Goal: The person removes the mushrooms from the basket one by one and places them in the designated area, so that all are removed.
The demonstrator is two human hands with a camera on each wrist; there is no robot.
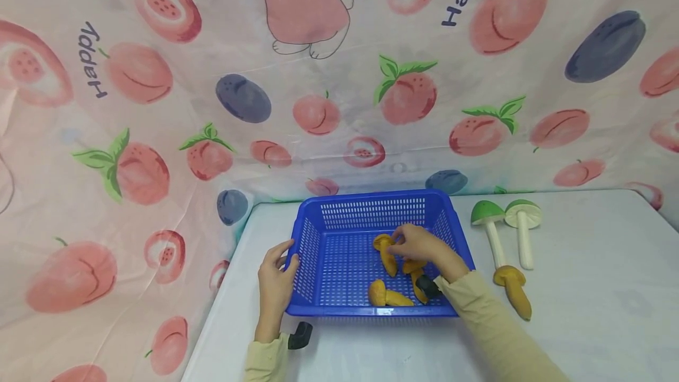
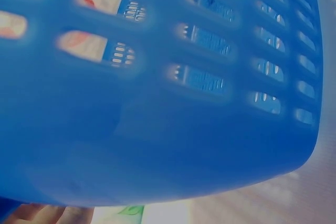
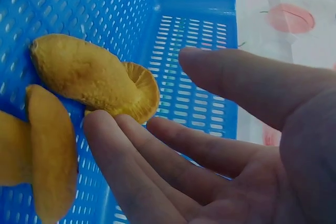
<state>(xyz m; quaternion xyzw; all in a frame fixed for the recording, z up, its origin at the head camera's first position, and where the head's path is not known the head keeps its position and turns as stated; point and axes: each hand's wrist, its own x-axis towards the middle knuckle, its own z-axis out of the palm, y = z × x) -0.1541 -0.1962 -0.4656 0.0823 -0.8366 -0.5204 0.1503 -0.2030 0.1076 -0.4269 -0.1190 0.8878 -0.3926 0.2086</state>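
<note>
A blue plastic basket [image 1: 371, 311] with slotted walls stands on the table, holding yellow toy mushrooms. My left hand [image 1: 277, 279] grips its left rim; in the left wrist view the slotted wall [image 2: 131, 145] fills most of the picture, and a few fingers [image 2: 50, 214] show at the lower left. Inside the basket, my right hand [image 1: 421, 244] is beside a yellow mushroom [image 1: 388, 257], thumb spread away from nearly straight fingers. Fingertips lie right by that mushroom's cap [image 3: 144, 90] in the right wrist view. Another yellow mushroom [image 1: 389, 296] lies near the front wall, and one [image 1: 419, 289] is partly hidden under the right wrist.
Right of the basket lie two green-capped mushrooms [image 1: 495, 240] [image 1: 524, 240] with white stems and one more yellow mushroom [image 1: 514, 296]. A white cloth [image 1: 599, 287] covers the table. Behind it hangs a pink fruit-print curtain [image 1: 339, 158].
</note>
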